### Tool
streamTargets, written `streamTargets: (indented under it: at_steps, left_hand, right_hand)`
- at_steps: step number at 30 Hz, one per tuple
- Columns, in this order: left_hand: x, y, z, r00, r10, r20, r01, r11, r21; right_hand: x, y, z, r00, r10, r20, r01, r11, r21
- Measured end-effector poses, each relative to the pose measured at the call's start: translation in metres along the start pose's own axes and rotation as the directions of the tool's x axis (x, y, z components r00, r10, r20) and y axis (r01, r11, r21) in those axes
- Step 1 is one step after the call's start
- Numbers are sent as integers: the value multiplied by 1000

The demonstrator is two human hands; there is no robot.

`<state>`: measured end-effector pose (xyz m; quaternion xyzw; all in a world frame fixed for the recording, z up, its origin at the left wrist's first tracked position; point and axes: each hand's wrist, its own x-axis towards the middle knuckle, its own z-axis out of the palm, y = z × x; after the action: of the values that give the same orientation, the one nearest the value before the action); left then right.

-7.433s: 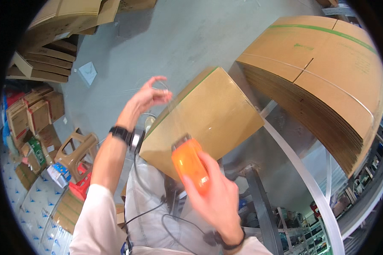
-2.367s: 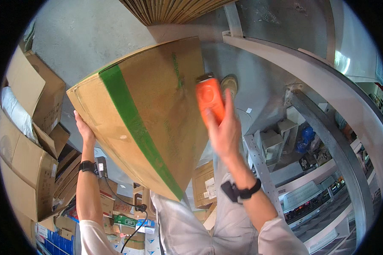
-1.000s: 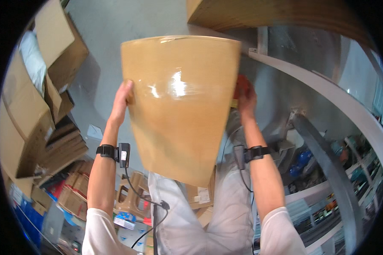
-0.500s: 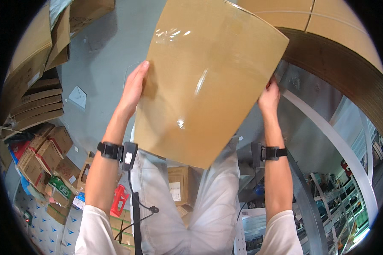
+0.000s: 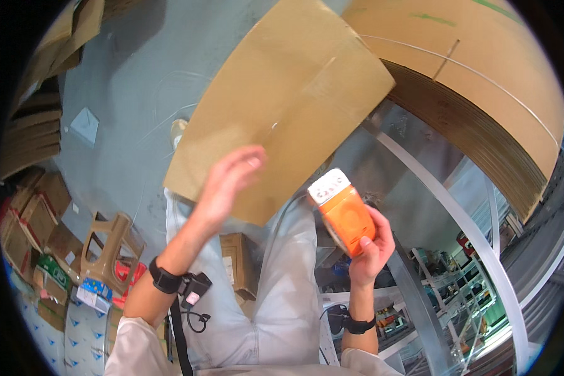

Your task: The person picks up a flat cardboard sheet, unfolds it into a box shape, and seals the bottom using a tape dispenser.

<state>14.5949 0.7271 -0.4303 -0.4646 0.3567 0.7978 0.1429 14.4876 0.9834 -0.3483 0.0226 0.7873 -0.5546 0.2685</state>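
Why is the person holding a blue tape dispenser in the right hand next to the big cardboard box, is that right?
Not quite. In the head view the tape dispenser in the right hand is orange, not blue. It is beside the cardboard box.

The cardboard box [image 5: 282, 106] looks matt brown, with a faint glossy strip of clear tape. The tape dispenser [image 5: 344, 213] is smooth orange plastic. The floor [image 5: 131, 94] is dull grey concrete.

Grey floor [image 5: 131, 81], paper scrap [image 5: 84, 125] lying on it, brown stool [image 5: 109, 247] standing there, flat cardboard stacks [image 5: 28, 135] at left
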Motion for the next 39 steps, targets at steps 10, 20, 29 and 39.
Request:
streamTargets:
  at_steps: [10, 20, 29, 39]
  left_hand:
    - [-33, 14, -24, 965, -131, 229, 212, 899, -383]
    - [-21, 12, -51, 957, -140, 254, 231, 896, -379]
    - [-21, 12, -83, 881, -221, 419, 337, 914, -227]
    - [-13, 19, -122, 955, -125, 271, 131, 991, -7]
  right_hand:
    - [0, -27, 38, 962, 56, 268, 23, 959, -282]
    - [9, -45, 67, 934, -56, 353, 170, 939, -300]
    - [8, -57, 83, 818, -130, 560, 368, 867, -336]
    - [-21, -66, 126, 858, 146, 492, 210, 775, -596]
